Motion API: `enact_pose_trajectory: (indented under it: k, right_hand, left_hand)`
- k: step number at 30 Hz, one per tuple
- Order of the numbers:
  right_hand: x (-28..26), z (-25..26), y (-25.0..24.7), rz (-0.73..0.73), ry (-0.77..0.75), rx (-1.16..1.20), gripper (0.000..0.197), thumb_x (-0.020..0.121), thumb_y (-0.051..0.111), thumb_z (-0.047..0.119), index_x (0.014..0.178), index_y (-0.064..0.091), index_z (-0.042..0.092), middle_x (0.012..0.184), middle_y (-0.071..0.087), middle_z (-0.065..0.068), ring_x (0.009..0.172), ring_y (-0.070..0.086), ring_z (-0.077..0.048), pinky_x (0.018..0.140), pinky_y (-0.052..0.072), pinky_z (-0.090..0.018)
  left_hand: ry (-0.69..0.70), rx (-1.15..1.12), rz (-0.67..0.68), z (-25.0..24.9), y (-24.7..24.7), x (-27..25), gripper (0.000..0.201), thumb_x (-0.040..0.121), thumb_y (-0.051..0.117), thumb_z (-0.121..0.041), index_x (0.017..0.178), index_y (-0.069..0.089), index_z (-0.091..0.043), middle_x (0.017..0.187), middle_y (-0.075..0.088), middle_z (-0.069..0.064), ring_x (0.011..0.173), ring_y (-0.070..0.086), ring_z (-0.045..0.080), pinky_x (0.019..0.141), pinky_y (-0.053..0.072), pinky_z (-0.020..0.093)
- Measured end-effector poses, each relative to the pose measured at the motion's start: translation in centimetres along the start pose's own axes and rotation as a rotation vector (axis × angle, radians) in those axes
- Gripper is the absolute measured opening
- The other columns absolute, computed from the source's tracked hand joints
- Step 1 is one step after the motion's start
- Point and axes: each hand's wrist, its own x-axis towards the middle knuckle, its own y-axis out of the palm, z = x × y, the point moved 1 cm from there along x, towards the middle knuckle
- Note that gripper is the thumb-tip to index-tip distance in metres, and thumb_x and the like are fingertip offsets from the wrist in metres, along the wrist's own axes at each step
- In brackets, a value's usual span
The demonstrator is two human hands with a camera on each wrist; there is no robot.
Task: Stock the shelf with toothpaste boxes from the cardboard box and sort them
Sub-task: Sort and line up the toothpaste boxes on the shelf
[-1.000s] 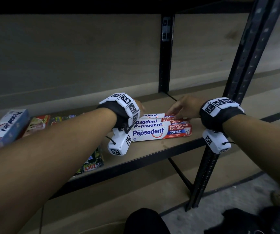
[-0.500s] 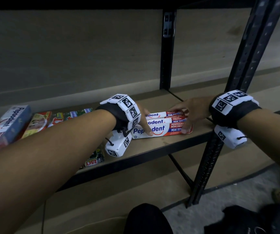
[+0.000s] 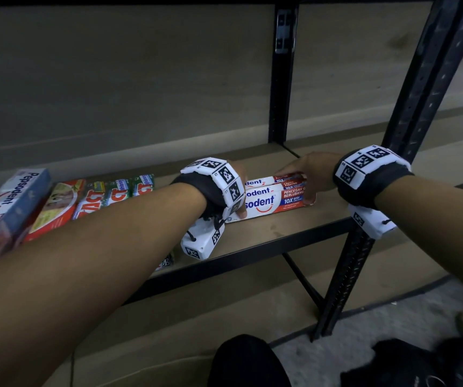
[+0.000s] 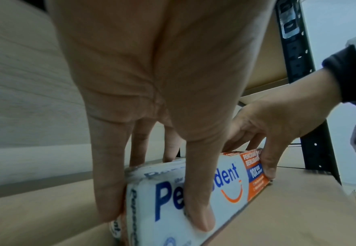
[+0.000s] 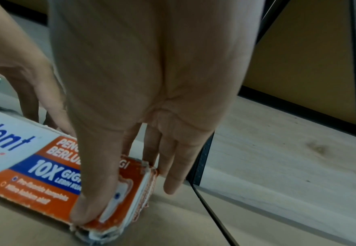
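Both hands grip the stack of white-and-red Pepsodent toothpaste cartons (image 3: 275,198) on the brown wooden shelf board (image 3: 280,233): left hand (image 4: 151,93) at 9 o'clock end, right hand (image 5: 143,79) at 3 o'clock end.

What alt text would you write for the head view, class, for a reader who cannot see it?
Both hands grip a cluster of red-and-white Pepsodent boxes on a wooden shelf, the left hand at one end, the right hand at the other. More toothpaste boxes lie further left.
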Motion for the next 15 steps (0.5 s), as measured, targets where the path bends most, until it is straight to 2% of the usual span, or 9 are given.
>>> enact_pose_trajectory:
  k: [2, 3, 4, 5, 7, 9, 12, 15]
  right_hand:
    - [0.7, 0.1, 0.0, -0.001, 0.002, -0.003, 0.091, 0.074, 0.083, 0.010, 0.149, 0.039, 0.036, 0.140, 0.055, 0.003, 0.126, 0.052, -0.021, 0.103, 0.042, -0.032]
    - [1.0, 0.1, 0.0, -0.001, 0.002, -0.013, 0.091, 0.074, 0.083, 0.011, 0.150, 0.039, 0.037, 0.140, 0.055, 0.004, 0.125, 0.052, -0.021, 0.103, 0.042, -0.032]
    - [1.3, 0.1, 0.0, -0.002, 0.004, -0.022, 0.091, 0.074, 0.084, 0.012, 0.150, 0.038, 0.037, 0.141, 0.055, 0.005, 0.125, 0.052, -0.021, 0.102, 0.041, -0.031]
    - [1.6, 0.0, 0.0, -0.003, 0.008, -0.024, 0.092, 0.074, 0.084, 0.013, 0.150, 0.038, 0.037, 0.141, 0.054, 0.005, 0.126, 0.052, -0.021, 0.103, 0.041, -0.031]
    - [2.1, 0.0, 0.0, 0.000, 0.018, -0.011, 0.092, 0.074, 0.084, 0.013, 0.151, 0.038, 0.036, 0.142, 0.053, 0.005, 0.127, 0.051, -0.021, 0.103, 0.040, -0.030]
    - [2.5, 0.0, -0.1, 0.010, 0.020, -0.007, 0.092, 0.075, 0.083, 0.011, 0.151, 0.037, 0.035, 0.144, 0.052, 0.005, 0.128, 0.049, -0.021, 0.104, 0.039, -0.032]
    - [2.8, 0.1, -0.3, 0.015, 0.018, -0.018, 0.093, 0.076, 0.083, 0.011, 0.152, 0.035, 0.035, 0.147, 0.049, 0.004, 0.131, 0.047, -0.021, 0.106, 0.039, -0.034]
    - [2.8, 0.2, -0.2, 0.014, 0.023, -0.013, 0.094, 0.075, 0.083, 0.009, 0.152, 0.036, 0.035, 0.146, 0.049, 0.005, 0.131, 0.047, -0.022, 0.104, 0.040, -0.033]
  left_hand:
    - [0.016, -0.010, 0.045, 0.3, 0.3, 0.1, 0.058, 0.045, 0.090, -0.060, 0.094, 0.076, -0.033, 0.076, 0.075, -0.014, 0.057, 0.068, 0.001, 0.065, 0.060, 0.030]
    - [0.024, -0.027, 0.048, 0.5, 0.2, 0.2, 0.057, 0.047, 0.089, -0.059, 0.096, 0.076, -0.032, 0.075, 0.074, -0.018, 0.056, 0.066, -0.004, 0.057, 0.057, 0.022]
    - [0.003, -0.033, 0.038, 0.8, 0.1, 0.2, 0.060, 0.043, 0.088, -0.063, 0.094, 0.076, -0.032, 0.074, 0.073, -0.021, 0.055, 0.066, -0.006, 0.053, 0.054, 0.019]
    - [-0.025, -0.040, 0.033, 0.8, -0.1, 0.4, 0.066, 0.035, 0.086, -0.068, 0.092, 0.076, -0.034, 0.073, 0.073, -0.022, 0.058, 0.068, -0.004, 0.056, 0.055, 0.020]
    - [-0.040, -0.032, 0.016, 1.2, -0.1, 1.4, 0.076, 0.021, 0.082, -0.073, 0.087, 0.075, -0.036, 0.072, 0.073, -0.019, 0.065, 0.072, 0.006, 0.067, 0.060, 0.028]
    - [-0.050, -0.035, 0.006, 1.5, 0.1, 2.1, 0.078, 0.015, 0.084, -0.069, 0.084, 0.075, -0.035, 0.071, 0.073, -0.017, 0.060, 0.071, 0.007, 0.069, 0.061, 0.031]
    - [-0.063, -0.027, 0.024, 1.8, 0.2, 2.6, 0.074, 0.017, 0.086, -0.065, 0.084, 0.076, -0.034, 0.071, 0.073, -0.017, 0.060, 0.070, 0.005, 0.068, 0.061, 0.030]
    - [-0.118, 0.040, -0.007, 1.2, 0.1, 2.1, 0.065, 0.030, 0.090, -0.060, 0.085, 0.074, -0.029, 0.070, 0.073, -0.012, 0.067, 0.071, 0.010, 0.074, 0.060, 0.032]
